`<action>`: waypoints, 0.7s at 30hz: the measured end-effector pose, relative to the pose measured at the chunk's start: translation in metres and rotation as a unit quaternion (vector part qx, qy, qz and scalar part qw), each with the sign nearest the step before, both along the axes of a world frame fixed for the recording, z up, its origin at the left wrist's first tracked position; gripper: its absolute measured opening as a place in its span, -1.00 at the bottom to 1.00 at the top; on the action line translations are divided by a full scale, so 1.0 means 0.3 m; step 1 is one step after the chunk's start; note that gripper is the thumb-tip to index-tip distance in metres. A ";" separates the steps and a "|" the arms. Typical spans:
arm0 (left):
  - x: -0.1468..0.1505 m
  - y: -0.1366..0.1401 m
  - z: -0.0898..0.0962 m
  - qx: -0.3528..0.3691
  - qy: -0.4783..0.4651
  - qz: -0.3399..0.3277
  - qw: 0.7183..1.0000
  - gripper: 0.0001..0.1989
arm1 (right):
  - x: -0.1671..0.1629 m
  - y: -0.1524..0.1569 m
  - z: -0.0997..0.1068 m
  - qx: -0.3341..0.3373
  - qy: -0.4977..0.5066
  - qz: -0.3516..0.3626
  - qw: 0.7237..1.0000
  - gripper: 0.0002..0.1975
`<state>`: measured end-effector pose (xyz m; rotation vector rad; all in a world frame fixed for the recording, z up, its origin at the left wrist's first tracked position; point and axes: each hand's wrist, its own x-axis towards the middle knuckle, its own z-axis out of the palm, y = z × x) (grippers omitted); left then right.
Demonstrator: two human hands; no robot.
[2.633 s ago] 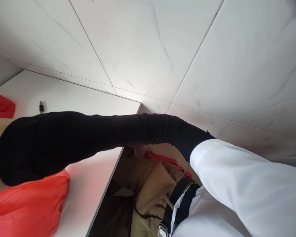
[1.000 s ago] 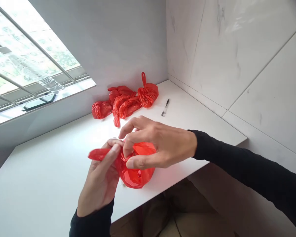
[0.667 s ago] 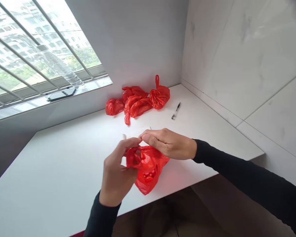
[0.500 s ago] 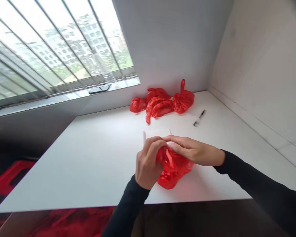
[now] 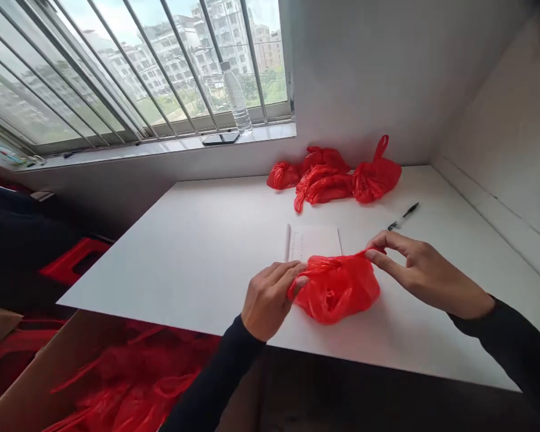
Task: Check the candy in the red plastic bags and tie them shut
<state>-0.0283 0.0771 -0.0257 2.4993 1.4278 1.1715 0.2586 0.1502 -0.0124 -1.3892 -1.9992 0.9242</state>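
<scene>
Table [image 5: 207, 252], white. Back edge, toward right corner: bunched red bags [image 5: 330, 185]. Toward right edge: pen [image 5: 404, 217]. Mid-table: white notepad [image 5: 318, 241]. Near front edge: loose red bag [image 5: 355, 281].

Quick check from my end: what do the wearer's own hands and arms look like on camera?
No glove, ring or watch shows on the left hand or the right hand. The left sleeve and right sleeve are plain black, close-fitting, ending around the wrists.

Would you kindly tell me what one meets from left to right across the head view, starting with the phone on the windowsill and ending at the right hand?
Phone, left hand, held red plastic bag, right hand.
</scene>
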 end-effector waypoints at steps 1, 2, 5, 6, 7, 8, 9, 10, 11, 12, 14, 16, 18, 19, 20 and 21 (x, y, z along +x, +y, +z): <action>-0.032 -0.009 -0.013 -0.005 -0.002 0.018 1.000 -0.78 | 0.024 0.017 -0.030 0.011 0.007 -0.026 1.000 -0.67; -0.057 -0.013 -0.024 -0.014 -0.006 0.034 0.999 -0.79 | 0.044 0.030 -0.059 0.014 0.027 -0.043 0.999 -0.68; -0.069 -0.005 -0.039 -0.038 -0.027 0.047 0.998 -0.73 | 0.048 0.028 -0.108 0.022 0.074 -0.082 0.994 -0.69; -0.049 0.004 -0.040 -0.045 -0.032 0.043 0.998 -0.68 | 0.025 0.012 -0.112 0.033 0.089 -0.096 0.991 -0.70; -0.021 0.015 -0.043 -0.050 -0.031 0.034 0.998 -0.63 | -0.007 -0.009 -0.113 0.049 0.108 -0.105 0.987 -0.72; 0.014 0.028 -0.050 -0.057 -0.022 0.018 0.998 -0.57 | -0.046 -0.033 -0.116 0.069 0.135 -0.107 0.983 -0.75; 0.051 0.040 -0.062 -0.065 -0.006 -0.001 0.998 -0.50 | -0.086 -0.057 -0.122 0.087 0.150 -0.093 0.980 -0.79; 0.088 0.050 -0.079 -0.072 0.013 -0.020 0.997 -0.43 | -0.123 -0.079 -0.135 0.102 0.149 -0.067 0.981 -0.83; 0.122 0.057 -0.102 -0.079 0.033 -0.035 0.996 -0.40 | -0.154 -0.098 -0.156 0.116 0.134 -0.035 0.984 -0.84; 0.150 0.059 -0.127 -0.084 0.050 -0.042 0.994 -0.40 | -0.175 -0.113 -0.182 0.134 0.110 -0.009 0.985 -0.83; 0.186 0.049 -0.178 -0.091 0.075 -0.034 0.992 -0.42 | -0.193 -0.133 -0.249 0.177 0.059 0.003 0.982 -0.79; 0.200 0.024 -0.220 -0.099 0.094 -0.010 0.991 -0.40 | -0.188 -0.142 -0.318 0.225 0.020 -0.007 0.974 -0.73; 0.204 0.002 -0.248 -0.108 0.111 0.003 0.988 -0.38 | -0.178 -0.140 -0.372 0.250 0.003 -0.002 0.968 -0.74; 0.205 -0.004 -0.258 -0.112 0.118 0.012 0.987 -0.38 | -0.175 -0.137 -0.389 0.244 -0.005 0.001 0.970 -0.76; 0.206 -0.008 -0.266 -0.115 0.121 0.019 0.986 -0.38 | -0.174 -0.133 -0.397 0.238 -0.013 0.006 0.971 -0.79; 0.207 -0.010 -0.272 -0.116 0.122 0.026 0.985 -0.38 | -0.174 -0.131 -0.398 0.234 -0.016 0.007 0.972 -0.81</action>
